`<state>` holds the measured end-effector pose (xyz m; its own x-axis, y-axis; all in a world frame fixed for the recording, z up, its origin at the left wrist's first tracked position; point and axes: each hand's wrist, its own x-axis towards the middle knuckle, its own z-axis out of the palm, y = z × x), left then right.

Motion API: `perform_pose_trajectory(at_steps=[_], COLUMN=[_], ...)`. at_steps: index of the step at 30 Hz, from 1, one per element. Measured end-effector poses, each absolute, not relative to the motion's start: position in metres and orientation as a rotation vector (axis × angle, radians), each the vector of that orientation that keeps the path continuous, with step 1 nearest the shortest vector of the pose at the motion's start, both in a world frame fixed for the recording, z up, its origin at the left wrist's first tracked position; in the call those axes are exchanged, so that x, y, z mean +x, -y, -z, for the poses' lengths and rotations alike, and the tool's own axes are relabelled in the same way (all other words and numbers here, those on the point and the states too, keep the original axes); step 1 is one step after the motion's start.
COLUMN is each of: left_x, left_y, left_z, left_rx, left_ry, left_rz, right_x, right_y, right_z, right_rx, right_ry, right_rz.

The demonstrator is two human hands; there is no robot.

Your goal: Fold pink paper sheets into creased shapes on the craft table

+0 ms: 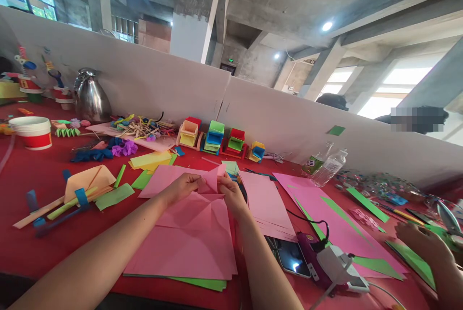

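My left hand pinches the left side of a folded piece of pink paper. On its right side, the fingers of my right hand are closed on the same paper. It is held just above a stack of pink sheets, whose top sheet shows creases. A green sheet sticks out from under that stack. Right of my hands lies another pile of pink paper. Small folded paper boxes in several colours stand behind my hands.
A phone and a power strip with cables lie at the right. Another person's hand is near scissors at the far right. Paper cups, a steel jug and plastic bottles stand toward the back.
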<state>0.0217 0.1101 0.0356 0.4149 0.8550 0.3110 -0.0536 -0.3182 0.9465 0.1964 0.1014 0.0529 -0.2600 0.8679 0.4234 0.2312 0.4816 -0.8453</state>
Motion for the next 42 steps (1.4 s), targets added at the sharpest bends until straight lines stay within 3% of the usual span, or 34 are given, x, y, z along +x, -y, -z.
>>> perform_pose_trajectory(at_steps=[22, 30, 42], left_x=[0.0166, 0.0231, 0.0229], left_y=[-0.1081, -0.1087, -0.1130], left_z=[-0.0415, -0.0411, -0.0349], left_rx=[1.709, 1.471, 1.291], left_ry=[-0.750, -0.670, -0.619], left_rz=[-1.138, -1.176, -1.209], right_x=[0.1954, 0.1947, 0.1914], right_y=[-0.0997, -0.1062, -0.1014], right_z=[-0.0531, -0.0478, -0.0493], right_rx=[-0.930, -0.911, -1.028], right_ry=[1.849, 1.553, 1.572], right_rz=[-0.836, -0.933, -0.708])
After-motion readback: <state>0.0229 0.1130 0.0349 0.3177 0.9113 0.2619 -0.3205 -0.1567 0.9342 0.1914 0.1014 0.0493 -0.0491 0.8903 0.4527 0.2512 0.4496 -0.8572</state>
